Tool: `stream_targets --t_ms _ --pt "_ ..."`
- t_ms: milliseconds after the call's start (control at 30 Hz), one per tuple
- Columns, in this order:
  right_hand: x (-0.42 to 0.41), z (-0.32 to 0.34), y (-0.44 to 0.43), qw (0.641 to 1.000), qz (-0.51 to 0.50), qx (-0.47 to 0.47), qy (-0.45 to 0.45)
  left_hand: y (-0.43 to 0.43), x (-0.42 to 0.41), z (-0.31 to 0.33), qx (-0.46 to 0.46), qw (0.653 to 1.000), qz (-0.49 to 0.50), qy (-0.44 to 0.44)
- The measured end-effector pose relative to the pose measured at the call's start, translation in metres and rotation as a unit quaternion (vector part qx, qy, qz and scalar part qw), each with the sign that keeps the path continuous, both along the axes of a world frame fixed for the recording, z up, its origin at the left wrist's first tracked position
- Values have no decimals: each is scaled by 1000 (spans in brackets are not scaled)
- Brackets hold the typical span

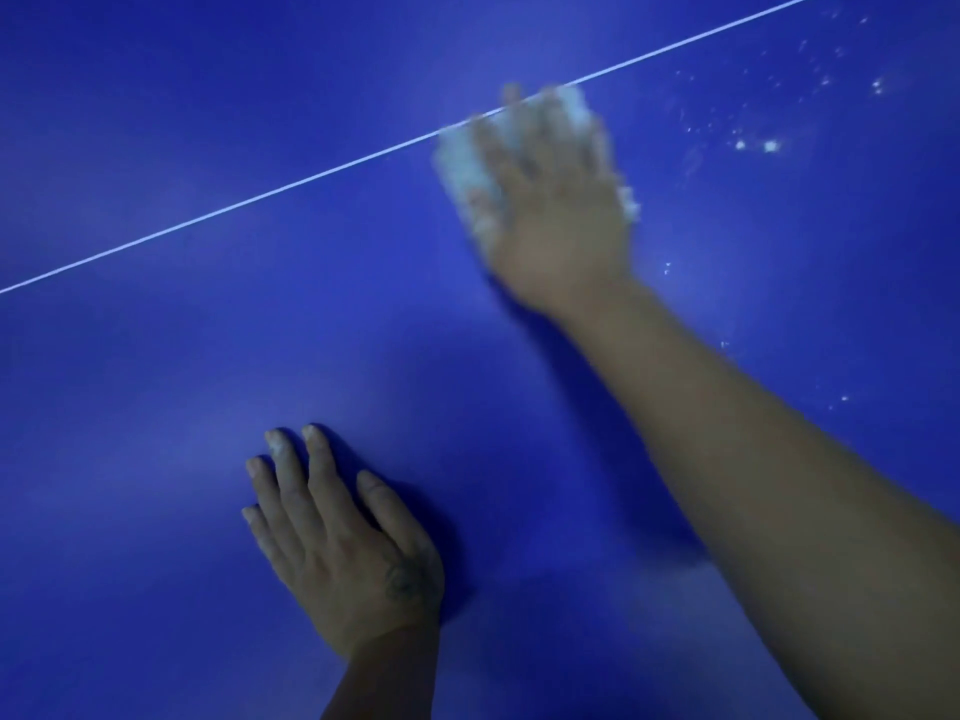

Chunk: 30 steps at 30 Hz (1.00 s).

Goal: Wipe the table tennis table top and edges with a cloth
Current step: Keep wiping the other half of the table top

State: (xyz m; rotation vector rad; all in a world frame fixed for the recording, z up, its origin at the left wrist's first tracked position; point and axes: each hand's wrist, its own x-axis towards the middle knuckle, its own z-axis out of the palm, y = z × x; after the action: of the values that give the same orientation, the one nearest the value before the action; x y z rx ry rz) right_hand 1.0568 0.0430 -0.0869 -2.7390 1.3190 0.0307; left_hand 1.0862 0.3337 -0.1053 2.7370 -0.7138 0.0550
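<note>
The blue table tennis table top (182, 148) fills the whole view, crossed by a thin white line (260, 197) running from lower left to upper right. My right hand (550, 210) lies flat with spread fingers on a white cloth (460, 161), pressing it to the table right at the line; the hand is blurred. The cloth shows at the hand's left side and beyond the fingertips. My left hand (337, 537) rests flat on the bare table near the bottom, fingers straight, holding nothing.
White specks and crumbs (769, 145) are scattered over the table at the upper right, with a few more (841, 398) at the right beside my forearm. No table edge is in view.
</note>
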Motion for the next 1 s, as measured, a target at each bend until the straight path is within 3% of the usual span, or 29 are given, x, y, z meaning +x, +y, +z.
stream_targets --t_ms 100,167,233,367,433,500,600,667,800,867,1000 --pt "-59 5 -37 988 -156 6 -15 -1 -1 1 -4 1000 -1 2" --pt "-64 10 -32 978 -206 21 -11 -2 -2 2 -3 1000 4 3" --pt "-44 14 -1 988 -156 18 2 -1 -2 2 -5 1000 1 1" --pt "-25 8 99 995 91 36 -28 -1 -1 0 -7 1000 4 -9" --pt "-43 5 102 991 116 43 -47 -1 -1 -1 -6 1000 -1 -14" --pt "-66 2 72 998 46 16 -32 -1 -1 -1 1 1000 -4 -15" --pt "-97 7 22 989 -146 2 -17 -3 -3 2 3 1000 1 -12" --pt "-93 11 33 983 -178 2 -30 -4 -4 5 2 1000 4 -8" --pt "-94 3 112 997 55 6 -50 -4 -3 6 -2 1000 8 -4" --pt "-117 2 106 995 87 4 -57 -4 -4 7 -6 1000 9 -4" --pt "-153 6 56 988 -151 1 -37 -5 -6 7 -10 1000 7 -4"
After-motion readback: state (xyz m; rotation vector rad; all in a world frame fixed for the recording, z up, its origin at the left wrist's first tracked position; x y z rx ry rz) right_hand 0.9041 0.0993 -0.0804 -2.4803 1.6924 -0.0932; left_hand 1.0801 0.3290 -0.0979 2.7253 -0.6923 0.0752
